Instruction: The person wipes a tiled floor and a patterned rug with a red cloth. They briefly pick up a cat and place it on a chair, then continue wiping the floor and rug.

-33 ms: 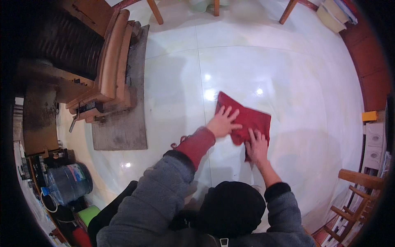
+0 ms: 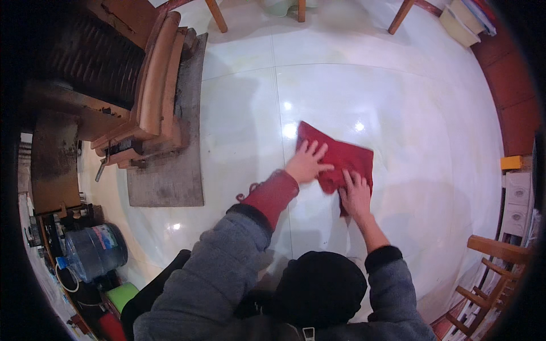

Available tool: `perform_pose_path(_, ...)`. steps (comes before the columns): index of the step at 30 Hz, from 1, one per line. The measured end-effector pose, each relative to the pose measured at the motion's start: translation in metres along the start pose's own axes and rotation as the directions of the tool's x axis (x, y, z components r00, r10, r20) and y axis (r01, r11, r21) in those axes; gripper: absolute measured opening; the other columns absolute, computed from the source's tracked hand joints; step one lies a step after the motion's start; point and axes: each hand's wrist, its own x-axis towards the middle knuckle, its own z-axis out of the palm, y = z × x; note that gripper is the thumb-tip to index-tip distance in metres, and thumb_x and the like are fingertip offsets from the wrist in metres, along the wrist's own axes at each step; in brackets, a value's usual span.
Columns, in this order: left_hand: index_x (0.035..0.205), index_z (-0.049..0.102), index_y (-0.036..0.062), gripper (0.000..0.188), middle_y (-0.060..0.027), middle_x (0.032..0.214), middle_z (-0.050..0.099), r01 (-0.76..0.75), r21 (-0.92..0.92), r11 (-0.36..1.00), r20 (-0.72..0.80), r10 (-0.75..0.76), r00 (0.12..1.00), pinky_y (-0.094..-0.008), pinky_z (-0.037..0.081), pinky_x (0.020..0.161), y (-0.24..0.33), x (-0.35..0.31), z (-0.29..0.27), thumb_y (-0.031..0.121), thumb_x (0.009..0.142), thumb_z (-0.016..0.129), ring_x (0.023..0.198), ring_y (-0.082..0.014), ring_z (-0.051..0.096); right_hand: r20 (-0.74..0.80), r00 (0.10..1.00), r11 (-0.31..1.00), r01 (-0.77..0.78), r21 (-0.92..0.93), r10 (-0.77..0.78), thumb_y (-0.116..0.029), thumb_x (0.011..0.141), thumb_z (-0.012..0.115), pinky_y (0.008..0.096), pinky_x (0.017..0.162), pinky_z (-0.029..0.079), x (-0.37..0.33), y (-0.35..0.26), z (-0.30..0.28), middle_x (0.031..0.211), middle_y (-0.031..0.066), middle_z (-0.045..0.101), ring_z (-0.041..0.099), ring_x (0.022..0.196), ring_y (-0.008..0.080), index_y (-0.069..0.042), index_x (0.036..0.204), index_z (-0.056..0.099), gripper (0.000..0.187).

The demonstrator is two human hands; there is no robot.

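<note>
A dark red cloth (image 2: 347, 156) lies spread on the pale, shiny tiled floor (image 2: 244, 136), with one flap hanging toward me at its near side. My left hand (image 2: 307, 163) presses on the cloth's left part, fingers spread. On its near right part rests my right hand (image 2: 356, 193), fingers stretched out along the fabric. Neither hand wraps around the cloth. A dark red cuff covers my left wrist below the grey sleeve.
At left a brown stove-like unit (image 2: 151, 108) stands on a grey mat (image 2: 170, 190). A blue water bottle (image 2: 96, 252) lies at lower left. Wooden legs (image 2: 401, 16) stand at the far edge; a wooden chair (image 2: 493, 273) is at lower right.
Both hands and the red cloth have shifted slightly away from me across the floor. The fingers stay in much the same pose.
</note>
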Motion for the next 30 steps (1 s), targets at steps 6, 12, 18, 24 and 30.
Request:
perform_pose_path(6,0.148,0.040,0.0438,0.060,-0.0226,0.154,0.033,0.335,0.150,0.930,0.150,-0.357,0.922,-0.0615,0.026,0.113,-0.113,-0.064,-0.025,0.030,0.092,0.057,0.139,-0.0479,0.033,0.166,0.940,0.950,0.309,-0.044,-0.298,-0.036,0.089,0.061,0.0511,0.101,0.041,0.113,-0.066,0.015,0.151,0.0077,0.041,0.043,0.130,0.0347,-0.020,0.150,0.039,0.066)
perform_pose_path(12,0.152,0.029,0.0448,0.059,-0.0238,0.159,0.025,0.485,0.204,0.851,0.424,-0.523,0.739,-0.0621,0.025,0.114,-0.141,-0.221,-0.045,0.036,0.098,0.051,0.140,-0.0535,0.028,0.410,0.709,0.742,0.662,-0.107,-0.574,-0.033,0.091,0.061,0.0497,0.107,0.037,0.093,-0.184,0.052,0.154,0.0056,0.038,0.038,0.136,0.0316,-0.022,0.148,0.043,0.061)
perform_pose_path(18,0.154,0.033,0.0245,0.065,-0.0242,0.132,0.051,0.429,0.118,0.895,0.465,-0.432,0.773,-0.0585,0.040,0.099,-0.031,-0.294,-0.023,0.037,0.095,0.056,0.117,-0.0467,0.050,0.360,0.564,0.637,0.761,0.121,-0.743,-0.024,0.087,0.062,0.0456,0.092,0.042,0.009,-0.168,0.052,0.138,0.0030,0.051,0.046,0.122,0.0275,-0.019,0.132,0.057,0.045)
perform_pose_path(24,0.153,0.034,0.0238,0.062,-0.0259,0.135,0.045,0.421,-0.163,0.892,0.606,-0.246,0.756,-0.0527,0.047,0.086,0.123,-0.284,0.000,0.039,0.095,0.052,0.103,-0.0438,0.051,0.418,0.660,0.753,0.650,0.099,-0.624,-0.034,0.087,0.064,0.0528,0.094,0.039,-0.103,-0.114,0.049,0.137,0.0056,0.051,0.045,0.124,0.0292,-0.022,0.132,0.056,0.047)
perform_pose_path(30,0.154,0.026,0.0085,0.068,-0.0315,0.130,0.043,0.758,-0.261,0.598,0.560,-0.545,0.624,-0.0561,0.047,0.088,0.137,-0.242,0.004,0.028,0.095,0.052,0.102,-0.0510,0.054,0.299,0.727,0.778,0.620,0.103,-0.618,-0.045,0.092,0.061,0.0675,0.108,0.029,-0.076,-0.119,0.044,0.156,0.0104,0.033,0.031,0.142,0.0378,-0.030,0.147,0.043,0.060)
